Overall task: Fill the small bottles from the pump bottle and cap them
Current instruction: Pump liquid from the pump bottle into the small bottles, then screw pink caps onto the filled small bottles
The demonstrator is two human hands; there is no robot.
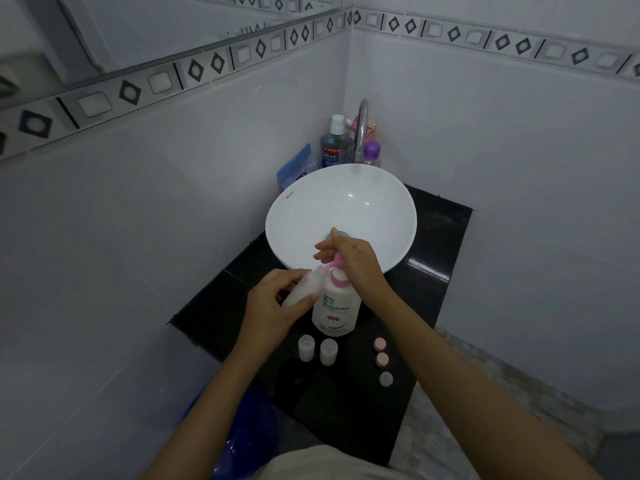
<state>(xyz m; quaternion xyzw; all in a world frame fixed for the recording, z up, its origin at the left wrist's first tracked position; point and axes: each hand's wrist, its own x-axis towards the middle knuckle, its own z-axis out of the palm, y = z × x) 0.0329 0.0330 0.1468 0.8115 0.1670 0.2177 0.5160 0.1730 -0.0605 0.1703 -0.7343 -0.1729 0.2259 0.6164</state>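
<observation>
A white pump bottle [335, 311] with a pink pump head stands on the black counter [429, 258] in front of the basin. My right hand [353, 259] rests on top of the pink pump head. My left hand [273, 304] holds a small translucent bottle [303, 287] tilted, its mouth up against the pump spout. Two more small bottles [305, 347] [328, 351] stand uncapped on the counter below. To their right lie three loose caps: two pink caps [380, 344] [382, 358] and one grey cap [385, 378].
A white bowl basin [381, 202] fills the counter behind, with a chrome tap [362, 126] over it. Mouthwash [333, 147], a purple-capped bottle [372, 154] and a blue pouch [298, 166] crowd the back corner. Tiled walls close both sides. A blue bucket [249, 434] sits low on the left.
</observation>
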